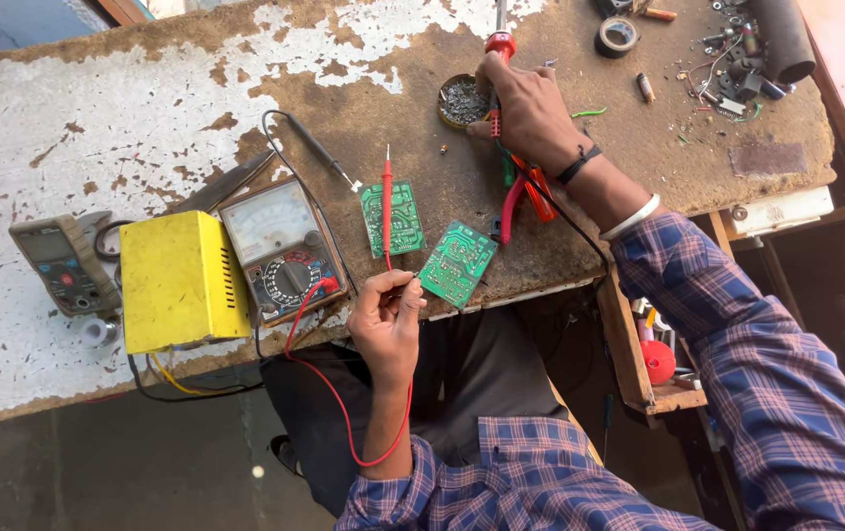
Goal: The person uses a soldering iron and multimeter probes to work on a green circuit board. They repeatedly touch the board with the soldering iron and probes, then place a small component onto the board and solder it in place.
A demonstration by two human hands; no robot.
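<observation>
My right hand [528, 106] grips a red-handled soldering iron [497, 44] and rests beside a small round tin of flux [462, 101]. At the table's front edge my left hand [386, 317] pinches the corner of a green circuit board [458, 263]. A second green circuit board [392, 219] lies just behind it, with a red meter probe [387, 197] lying across it. The probe's red lead loops down past my left wrist. A black probe [312, 146] lies farther back.
An analog multimeter [281, 248], a yellow box [182, 282] and a grey digital meter [63, 262] sit at the left. Red-handled pliers [525, 192] lie under my right wrist. Tape roll [618, 36] and small parts [737, 59] are far right. An open drawer [653, 364] hangs below.
</observation>
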